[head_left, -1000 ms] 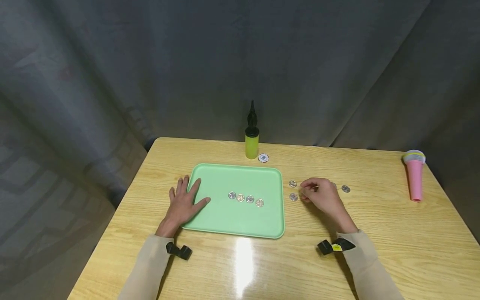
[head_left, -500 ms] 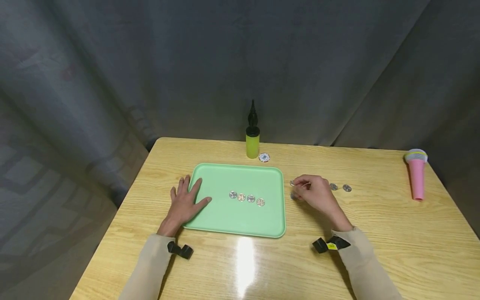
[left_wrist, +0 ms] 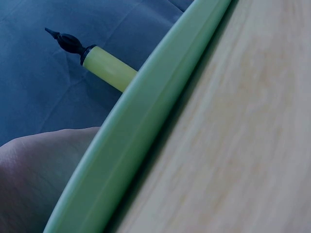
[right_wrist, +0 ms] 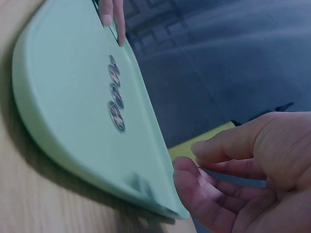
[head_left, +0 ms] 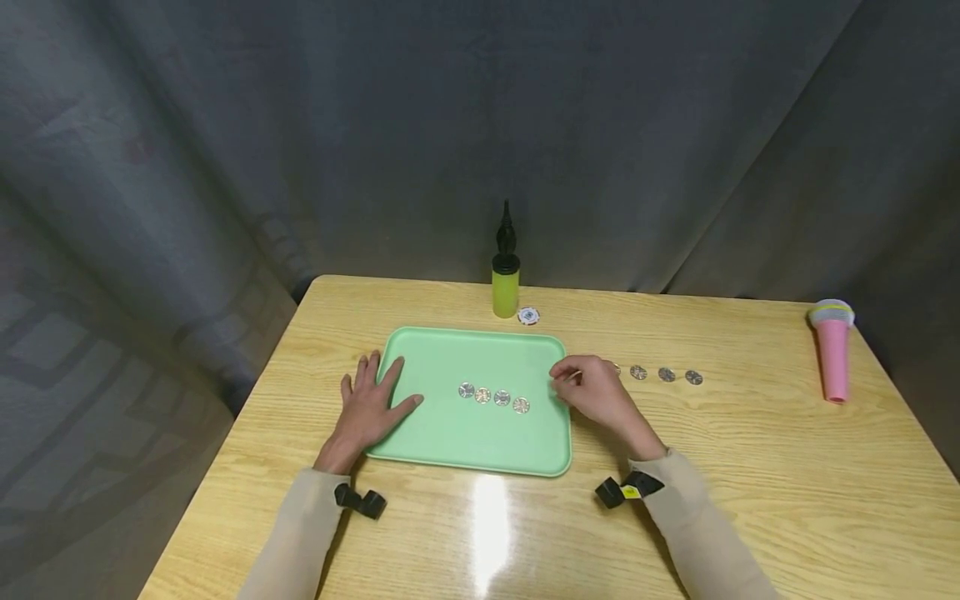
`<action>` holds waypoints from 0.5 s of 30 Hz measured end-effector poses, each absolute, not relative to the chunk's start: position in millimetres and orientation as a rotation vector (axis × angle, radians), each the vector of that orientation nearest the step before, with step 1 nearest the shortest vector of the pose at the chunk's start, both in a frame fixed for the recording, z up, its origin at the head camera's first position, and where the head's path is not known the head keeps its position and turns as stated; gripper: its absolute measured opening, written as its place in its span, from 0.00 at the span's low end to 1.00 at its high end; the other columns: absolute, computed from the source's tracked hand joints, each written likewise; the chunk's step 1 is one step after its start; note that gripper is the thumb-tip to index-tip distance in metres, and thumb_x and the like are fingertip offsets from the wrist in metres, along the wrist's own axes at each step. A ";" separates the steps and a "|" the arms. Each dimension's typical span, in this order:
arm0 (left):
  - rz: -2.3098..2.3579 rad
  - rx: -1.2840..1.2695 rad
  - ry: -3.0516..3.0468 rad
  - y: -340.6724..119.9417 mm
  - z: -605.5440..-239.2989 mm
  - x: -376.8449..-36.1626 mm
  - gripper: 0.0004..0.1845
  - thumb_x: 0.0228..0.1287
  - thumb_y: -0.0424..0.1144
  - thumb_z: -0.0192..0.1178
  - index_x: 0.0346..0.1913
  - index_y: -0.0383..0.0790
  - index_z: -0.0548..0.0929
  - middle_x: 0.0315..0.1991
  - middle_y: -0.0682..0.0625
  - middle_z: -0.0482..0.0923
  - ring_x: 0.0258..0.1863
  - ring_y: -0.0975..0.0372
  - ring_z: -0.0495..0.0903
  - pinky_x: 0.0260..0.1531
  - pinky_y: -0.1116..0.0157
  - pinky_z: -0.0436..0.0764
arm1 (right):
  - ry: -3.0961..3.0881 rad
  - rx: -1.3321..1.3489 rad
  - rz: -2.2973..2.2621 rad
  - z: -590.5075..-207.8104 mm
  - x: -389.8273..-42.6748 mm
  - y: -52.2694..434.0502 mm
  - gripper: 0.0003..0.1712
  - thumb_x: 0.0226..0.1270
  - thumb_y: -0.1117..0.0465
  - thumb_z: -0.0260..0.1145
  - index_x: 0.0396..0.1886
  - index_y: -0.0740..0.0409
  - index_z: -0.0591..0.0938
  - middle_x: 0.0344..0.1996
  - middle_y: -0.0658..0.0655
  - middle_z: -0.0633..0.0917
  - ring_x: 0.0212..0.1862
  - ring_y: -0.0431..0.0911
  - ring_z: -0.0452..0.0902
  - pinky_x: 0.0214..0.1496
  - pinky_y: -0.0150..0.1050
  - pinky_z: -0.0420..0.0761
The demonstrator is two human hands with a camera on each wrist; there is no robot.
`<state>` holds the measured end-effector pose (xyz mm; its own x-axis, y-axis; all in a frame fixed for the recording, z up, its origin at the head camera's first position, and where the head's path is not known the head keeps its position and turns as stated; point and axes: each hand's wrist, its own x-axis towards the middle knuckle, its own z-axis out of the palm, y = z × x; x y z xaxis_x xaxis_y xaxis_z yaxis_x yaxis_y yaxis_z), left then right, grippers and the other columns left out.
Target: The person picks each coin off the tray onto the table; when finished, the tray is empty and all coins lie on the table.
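Head view: right hand (head_left: 592, 393) sits over the right rim of the green tray (head_left: 450, 442), fingers and thumb pinched together on what I read as a coin, mostly hidden by the fingertips. Four coins in a row on the tray (head_left: 492, 397); three more coins on the bench (head_left: 666, 375) to the right, a fourth half hidden behind the hand. Left hand (head_left: 369, 408) lies flat, fingers spread, on the tray's left edge and holds nothing. Yellow pump bottle (head_left: 505, 283) and a poker chip (head_left: 528, 316) stand behind the tray; pink microphone (head_left: 832, 348) at far right. Left wrist view: only the tray rim (left_wrist: 141, 131), bench wood (left_wrist: 243, 145), the bottle (left_wrist: 104, 68) and a bit of palm. Right wrist view: thumb and fingers (right_wrist: 209, 194) closed on a thin edge-on disc, just beside the tray's near rim (right_wrist: 97, 160); the row of coins (right_wrist: 115, 94) shows beyond, with the left hand's fingertips (right_wrist: 112, 19) at the far edge. Risk, as I judge it: the pinch is shallow, so the coin could slip and roll off the rim; set down carelessly, it could knock the row crooked. Against half a second ago: the right hand has moved leftward from the two loose coins beside the tray to above the rim, and those two coins are no longer seen there; the left hand is unchanged.
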<state>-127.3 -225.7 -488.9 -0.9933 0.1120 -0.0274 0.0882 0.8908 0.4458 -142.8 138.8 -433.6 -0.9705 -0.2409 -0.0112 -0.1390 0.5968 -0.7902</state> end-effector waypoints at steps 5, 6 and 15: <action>0.713 0.154 2.985 -225.5 -487.6 -126.4 0.44 0.68 0.59 0.57 0.79 0.41 0.56 0.80 0.28 0.41 0.80 0.35 0.36 0.71 0.29 0.36 | 2.690 -0.366 -1.304 -436.5 -143.3 125.0 0.09 0.63 0.69 0.67 0.41 0.68 0.87 0.33 0.61 0.88 0.29 0.42 0.80 0.29 0.30 0.80; 0.717 0.154 2.982 -225.3 -487.4 -126.4 0.44 0.68 0.59 0.57 0.79 0.41 0.56 0.80 0.28 0.40 0.80 0.34 0.36 0.71 0.29 0.36 | 2.685 -0.373 -1.301 -437.1 -143.3 122.4 0.09 0.63 0.69 0.67 0.41 0.68 0.87 0.33 0.61 0.88 0.29 0.42 0.79 0.29 0.30 0.80; 0.723 0.161 2.985 -225.1 -486.3 -126.1 0.44 0.68 0.59 0.58 0.79 0.41 0.57 0.80 0.28 0.41 0.80 0.35 0.36 0.71 0.29 0.36 | 2.656 -0.416 -1.285 -443.8 -141.7 105.4 0.07 0.61 0.69 0.68 0.38 0.65 0.87 0.31 0.59 0.87 0.31 0.42 0.77 0.33 0.32 0.79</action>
